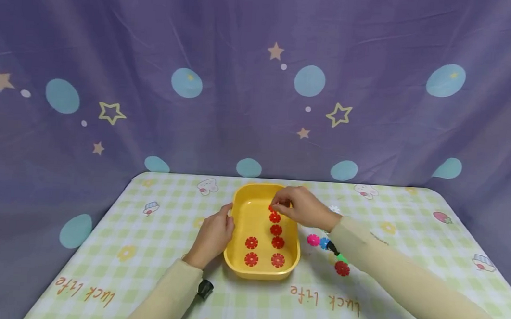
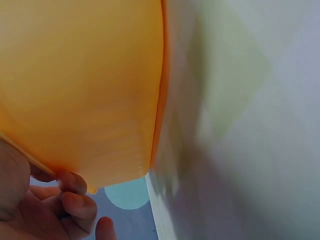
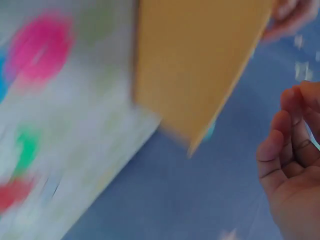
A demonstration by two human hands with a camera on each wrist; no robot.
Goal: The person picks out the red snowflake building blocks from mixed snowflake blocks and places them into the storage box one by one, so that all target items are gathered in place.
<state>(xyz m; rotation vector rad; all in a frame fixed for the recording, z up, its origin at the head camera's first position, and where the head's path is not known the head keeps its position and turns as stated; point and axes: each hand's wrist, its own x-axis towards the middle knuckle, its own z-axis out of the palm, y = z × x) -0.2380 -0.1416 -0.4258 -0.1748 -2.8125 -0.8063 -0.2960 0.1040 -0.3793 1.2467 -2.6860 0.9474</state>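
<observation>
My left hand grips the rim of the yellow rectangular plastic tray, likely to steady it, while my right hand, fingertips together, is over the far end of the red flower-shaped plastic discs inside; I cannot tell whether it pinches one

The long sleeves are a plain, pale creamy yellow

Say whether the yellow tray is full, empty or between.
Not empty, not full: red discs lie inside the yellow tray, with bare bottom around them.
</observation>
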